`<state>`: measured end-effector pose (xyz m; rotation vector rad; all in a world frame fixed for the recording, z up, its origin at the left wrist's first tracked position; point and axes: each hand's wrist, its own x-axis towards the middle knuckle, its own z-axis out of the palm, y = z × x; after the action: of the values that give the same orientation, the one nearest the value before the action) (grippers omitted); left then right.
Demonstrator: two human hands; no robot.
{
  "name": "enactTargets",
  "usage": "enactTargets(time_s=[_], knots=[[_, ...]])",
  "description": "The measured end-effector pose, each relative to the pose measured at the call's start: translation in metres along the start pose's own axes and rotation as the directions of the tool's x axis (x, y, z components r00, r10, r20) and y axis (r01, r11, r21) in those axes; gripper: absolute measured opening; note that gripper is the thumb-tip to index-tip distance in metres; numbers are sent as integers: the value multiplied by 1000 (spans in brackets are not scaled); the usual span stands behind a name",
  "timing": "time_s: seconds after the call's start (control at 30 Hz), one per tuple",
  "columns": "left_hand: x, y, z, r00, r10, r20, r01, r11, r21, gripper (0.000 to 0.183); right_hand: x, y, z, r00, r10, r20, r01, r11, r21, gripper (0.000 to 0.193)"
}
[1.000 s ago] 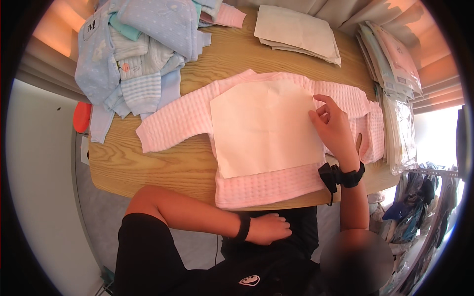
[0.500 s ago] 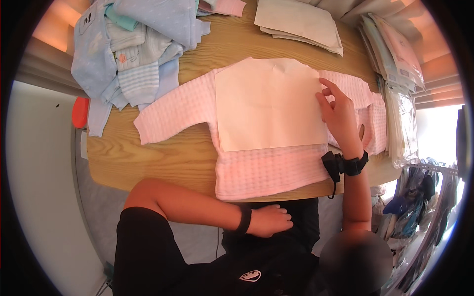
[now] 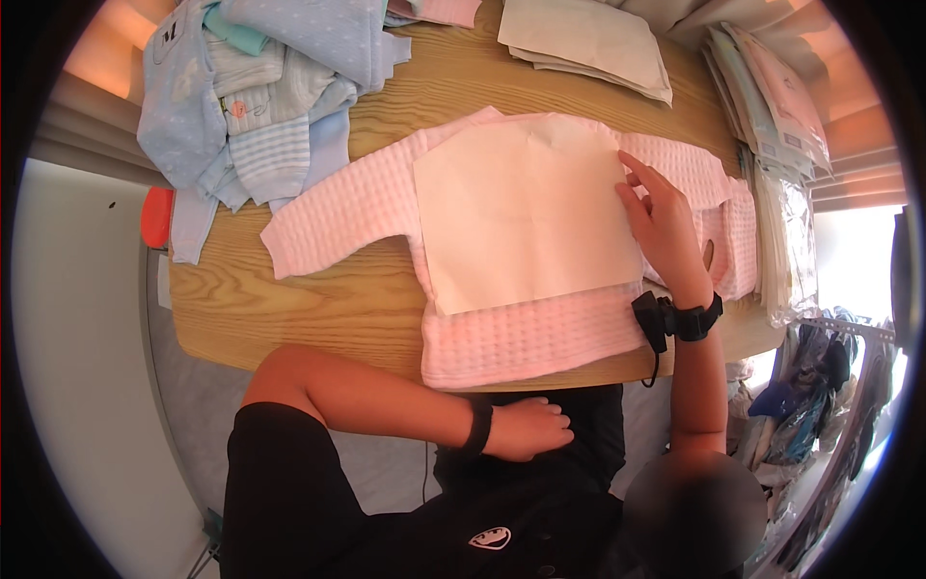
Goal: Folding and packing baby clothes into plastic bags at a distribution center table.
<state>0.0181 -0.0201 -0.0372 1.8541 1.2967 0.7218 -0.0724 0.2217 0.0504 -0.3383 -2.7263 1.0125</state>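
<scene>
A small pink-and-white striped knit top (image 3: 531, 347) lies spread on the wooden table, its left sleeve stretched out to the left. Over its chest sits a cream paper sheet (image 3: 526, 217), slightly tilted. My right hand (image 3: 666, 217) is at the sheet's right edge, thumb and forefinger apart and touching it near the upper right corner. The other right fingers are loosely bent. On my lap rests my left hand (image 3: 529, 428), fingers curled in, with nothing seen in it.
A heap of pale blue baby clothes (image 3: 280, 87) lies at the far left. More cream sheets (image 3: 584, 43) are stacked at the back. Plastic-bagged garments (image 3: 772, 106) stand along the right edge, and pink folded fabric (image 3: 738, 236) lies beside my right wrist.
The cream sheet has turned a little counterclockwise, its left side sliding down over the top. My right hand has stayed nearly in place at its edge; my left hand has not moved.
</scene>
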Motion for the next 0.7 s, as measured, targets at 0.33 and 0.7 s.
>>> enactTargets(time_s=[0.33, 0.7], knots=[[0, 0, 0, 1000, -1, -4, 1, 1000, 16, 16, -2, -5, -2, 999, -23, -27, 20, 995, -94, 33], [0, 0, -1, 1000, 1, -3, -1, 1000, 17, 16, -3, -6, -1, 999, -30, -39, 26, 996, -91, 32]])
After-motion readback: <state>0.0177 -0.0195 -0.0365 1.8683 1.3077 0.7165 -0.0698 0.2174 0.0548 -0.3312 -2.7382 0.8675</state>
